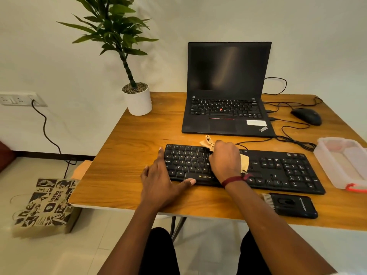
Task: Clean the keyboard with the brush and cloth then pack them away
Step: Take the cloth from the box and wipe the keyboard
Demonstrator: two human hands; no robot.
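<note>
Wiping stage — the right hand point(225, 158) presses a crumpled beige cloth point(244, 162) onto the black wired keyboard point(278, 169) mid-worktop, fingers closed on it; the left hand point(158, 181), fingers spread, steadies its corner. The black brush point(288, 205) lies nearby — packing looks undone.

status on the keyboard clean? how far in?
Done, by the look of it: brushing, since the brush lies set down on the table by the near edge. In hand: the right hand presses the cloth onto the keyboard mid-section, while the left hand steadies its left end. Left: packing away; the plastic box at right holds neither tool.
</note>
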